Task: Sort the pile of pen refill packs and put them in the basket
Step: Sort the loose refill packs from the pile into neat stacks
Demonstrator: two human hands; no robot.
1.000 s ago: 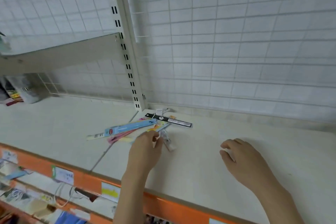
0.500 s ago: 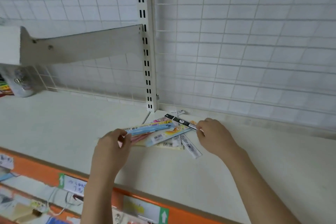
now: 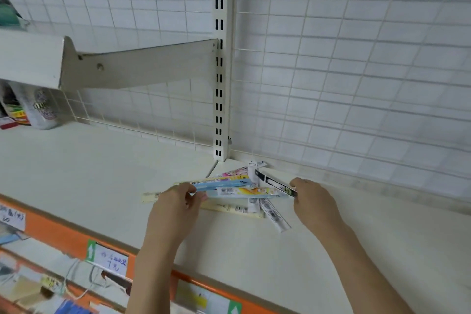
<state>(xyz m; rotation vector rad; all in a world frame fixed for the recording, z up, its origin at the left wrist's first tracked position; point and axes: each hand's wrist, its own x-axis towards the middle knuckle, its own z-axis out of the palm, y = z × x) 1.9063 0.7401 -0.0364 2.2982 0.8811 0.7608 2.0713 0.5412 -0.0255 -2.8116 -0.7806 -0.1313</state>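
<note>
Both forearms are bare to the frame's edge, and the hands (image 3: pixel 175 208) wear nothing.

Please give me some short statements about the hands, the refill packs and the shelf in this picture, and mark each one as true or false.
1. The left hand pinches the left end of a long light blue refill pack. True.
2. The right hand rests flat on the shelf, far from the pile. False: its fingers touch the end of the black refill pack at the right side of the pile.
3. The packs lie on the cream shelf board near the white slotted upright post. True.
4. A basket stands beside the pile. False: no basket is in view.
</note>
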